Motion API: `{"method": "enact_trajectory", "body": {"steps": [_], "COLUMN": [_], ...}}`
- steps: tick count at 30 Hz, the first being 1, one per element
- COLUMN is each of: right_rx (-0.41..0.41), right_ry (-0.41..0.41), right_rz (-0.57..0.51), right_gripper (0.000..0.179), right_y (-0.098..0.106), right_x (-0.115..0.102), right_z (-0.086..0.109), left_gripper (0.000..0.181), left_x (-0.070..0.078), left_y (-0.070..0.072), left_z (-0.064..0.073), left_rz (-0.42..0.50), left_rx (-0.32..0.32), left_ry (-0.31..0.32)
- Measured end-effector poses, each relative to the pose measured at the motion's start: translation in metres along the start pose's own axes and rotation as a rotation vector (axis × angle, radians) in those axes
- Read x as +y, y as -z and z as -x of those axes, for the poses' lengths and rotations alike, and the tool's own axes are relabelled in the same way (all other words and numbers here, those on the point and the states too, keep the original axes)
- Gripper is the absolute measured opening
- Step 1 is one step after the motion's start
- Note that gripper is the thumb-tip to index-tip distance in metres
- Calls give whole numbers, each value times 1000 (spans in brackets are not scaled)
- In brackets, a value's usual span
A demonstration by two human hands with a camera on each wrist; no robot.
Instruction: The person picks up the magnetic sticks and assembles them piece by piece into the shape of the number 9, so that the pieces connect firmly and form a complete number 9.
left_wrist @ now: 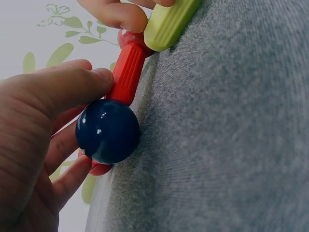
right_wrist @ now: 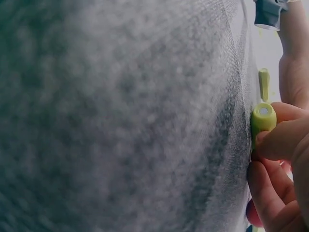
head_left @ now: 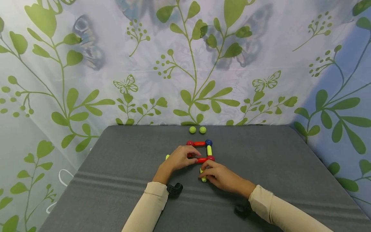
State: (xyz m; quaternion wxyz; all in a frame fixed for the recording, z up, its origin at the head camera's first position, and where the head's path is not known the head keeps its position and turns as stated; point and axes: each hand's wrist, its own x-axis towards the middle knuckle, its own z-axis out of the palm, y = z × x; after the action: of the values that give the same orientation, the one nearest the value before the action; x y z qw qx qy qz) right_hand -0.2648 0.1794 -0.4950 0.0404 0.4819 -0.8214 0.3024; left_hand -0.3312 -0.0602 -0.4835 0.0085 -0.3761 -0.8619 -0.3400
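Note:
My left hand [head_left: 179, 158] holds the near red magnetic stick [head_left: 201, 160], thumb against its side. In the left wrist view a blue ball [left_wrist: 108, 131] sits at that stick's end with my fingers behind it. A red ball [head_left: 211, 158] joins its other end. My right hand [head_left: 222, 176] pinches a lime-green stick [head_left: 204, 178] between thumb and fingers, close to this red ball. The right wrist view shows the green stick's round metal tip [right_wrist: 263, 111]. Another green stick [head_left: 209, 150], a blue ball [head_left: 208, 142] and a far red stick [head_left: 199, 144] continue the frame shape.
Two green balls [head_left: 192, 130] lie at the back of the grey table [head_left: 261, 161]. A yellow-green stick [head_left: 167, 157] shows partly behind my left hand. A leaf-patterned curtain [head_left: 197, 64] hangs behind the table. Each wrist wears a dark strap-on camera [head_left: 175, 190].

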Motion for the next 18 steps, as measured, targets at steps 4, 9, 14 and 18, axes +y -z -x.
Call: {"method": "enact_trajectory", "body": {"steps": [4, 9, 14, 18], "right_rx": [-15, -43, -66, -69], "right_ry": [-28, 12, 108, 180], "right_rz": [-32, 8, 71, 102], "right_gripper": [27, 25, 24, 24], "right_y": [2, 4, 3, 2], "right_x": [-1, -2, -1, -1], "right_z": [-1, -1, -2, -1], "left_gripper": [20, 20, 19, 17], "left_x": [0, 1, 2, 2], "left_y": [0, 1, 1, 0], "left_z": [0, 1, 1, 1], "left_rz": [-5, -4, -20, -21], "left_rx": [6, 11, 13, 8], "left_ry": [3, -1, -26, -42]}}
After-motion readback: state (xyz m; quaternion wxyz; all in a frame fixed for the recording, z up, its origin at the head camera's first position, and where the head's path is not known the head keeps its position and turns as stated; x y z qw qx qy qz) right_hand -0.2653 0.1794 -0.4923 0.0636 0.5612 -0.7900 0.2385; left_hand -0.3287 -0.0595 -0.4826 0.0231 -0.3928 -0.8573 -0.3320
